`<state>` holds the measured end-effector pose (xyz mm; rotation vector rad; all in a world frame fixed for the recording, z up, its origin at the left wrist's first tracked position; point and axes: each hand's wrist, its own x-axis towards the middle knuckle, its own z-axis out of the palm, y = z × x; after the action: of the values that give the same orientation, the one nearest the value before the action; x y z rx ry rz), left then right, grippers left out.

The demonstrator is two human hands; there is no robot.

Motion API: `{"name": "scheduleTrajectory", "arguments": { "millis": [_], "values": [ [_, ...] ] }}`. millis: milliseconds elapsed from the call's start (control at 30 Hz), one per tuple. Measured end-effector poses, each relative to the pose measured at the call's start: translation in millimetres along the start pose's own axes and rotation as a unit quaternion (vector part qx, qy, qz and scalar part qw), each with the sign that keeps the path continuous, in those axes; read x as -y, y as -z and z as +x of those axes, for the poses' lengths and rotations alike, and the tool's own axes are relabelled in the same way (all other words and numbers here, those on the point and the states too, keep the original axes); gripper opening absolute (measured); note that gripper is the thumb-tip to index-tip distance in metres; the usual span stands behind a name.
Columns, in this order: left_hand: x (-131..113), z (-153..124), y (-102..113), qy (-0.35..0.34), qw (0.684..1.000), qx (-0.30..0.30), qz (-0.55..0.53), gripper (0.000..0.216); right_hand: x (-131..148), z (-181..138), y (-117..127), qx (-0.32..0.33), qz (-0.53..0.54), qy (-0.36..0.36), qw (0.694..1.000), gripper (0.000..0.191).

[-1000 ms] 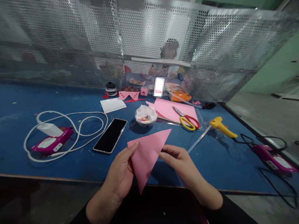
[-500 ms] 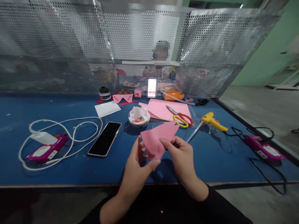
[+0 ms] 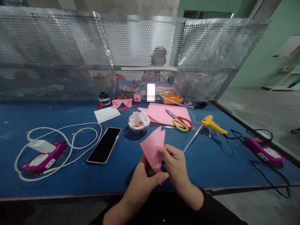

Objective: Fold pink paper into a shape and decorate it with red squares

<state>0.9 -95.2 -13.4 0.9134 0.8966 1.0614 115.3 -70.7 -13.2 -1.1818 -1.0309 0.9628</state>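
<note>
A folded sheet of pink paper [image 3: 152, 145] is held above the front of the blue table, its narrow end down and its wider, pointed end up. My left hand [image 3: 146, 179] grips the lower end, thumb in front and the other fingers mostly hidden behind it. On the right edge, my right hand [image 3: 174, 162] pinches the paper between thumb and fingers. Just beyond stands a white paper-lined bowl [image 3: 138, 121] with small coloured pieces in it. Scissors [image 3: 180, 121] with red and yellow handles lie on pink sheets [image 3: 161, 110] behind my right hand.
Left lie a phone [image 3: 104, 146], a white cable [image 3: 72, 137] and a purple power strip [image 3: 48, 157]. A yellow glue gun [image 3: 213, 124] and another purple power strip [image 3: 264, 151] are on the right. A perforated metal screen [image 3: 140, 40] closes the back, with a person behind it.
The pink paper has folded into a narrower shape and turned more upright. My right hand has moved slightly left and down, closer to my left hand. The view has tilted up a little.
</note>
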Motion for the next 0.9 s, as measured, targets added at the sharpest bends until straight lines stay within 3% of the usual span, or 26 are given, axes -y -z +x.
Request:
{"name": "scheduleTrajectory", "arguments": {
  "millis": [200,400,500,667,900],
  "values": [
    [0,2,-1,0.019,0.999,-0.026,0.001,0.059,-8,-2,-3,-0.019,-0.013,0.012,1.000,0.048],
    [1,-3,0,0.010,0.997,0.001,-0.079,0.065,-12,-4,-4,-0.031,-0.026,0.007,0.999,0.050],
    [1,-4,1,0.043,0.992,-0.047,-0.107,0.072,-11,-3,-1,-0.043,-0.031,0.002,0.999,0.049],
    [-5,0,9,0.078,0.972,-0.179,-0.130,0.061,-21,7,19,-0.083,-0.022,0.003,0.996,0.046],
    [-2,5,16,0.026,0.980,-0.172,-0.093,0.050,-31,7,29,-0.045,0.002,-0.038,0.998,0.040]
  ]
}}
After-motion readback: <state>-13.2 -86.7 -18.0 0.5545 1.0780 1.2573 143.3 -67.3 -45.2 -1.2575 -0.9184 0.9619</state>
